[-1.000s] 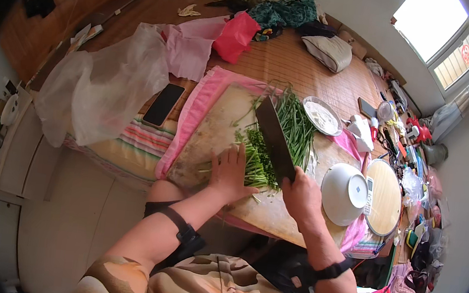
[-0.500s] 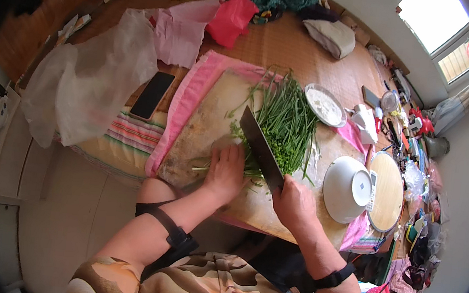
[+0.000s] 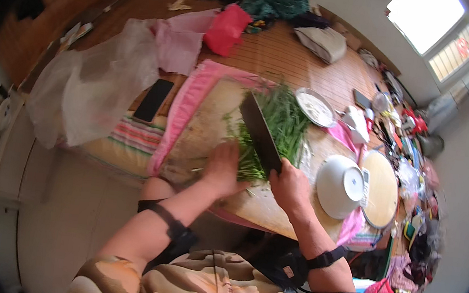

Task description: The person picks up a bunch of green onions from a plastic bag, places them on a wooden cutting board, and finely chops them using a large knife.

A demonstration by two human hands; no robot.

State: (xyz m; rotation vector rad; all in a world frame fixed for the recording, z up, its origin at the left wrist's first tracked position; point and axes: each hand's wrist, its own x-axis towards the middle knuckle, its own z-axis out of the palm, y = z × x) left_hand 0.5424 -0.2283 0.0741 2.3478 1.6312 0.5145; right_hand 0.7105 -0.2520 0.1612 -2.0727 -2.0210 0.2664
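Some greens point(image 3: 284, 117) lie on the board point(image 3: 196, 125) at the centre of the frame. My right hand point(image 3: 289, 188) is clamped round the knife point(image 3: 262, 136), which slants over them toward the upper left. My left hand point(image 3: 221, 169) is at their lower left edge, too blurred to tell whether it grips. Right of centre sits an upturned bowl point(image 3: 334, 187).

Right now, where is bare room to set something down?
Bare: the upper left of the stained wooden board, between the pink towel and green stalks; the brown mat between crumpled red bag and cream cushion. Crowded: far right, small items past the upturned white bowl.
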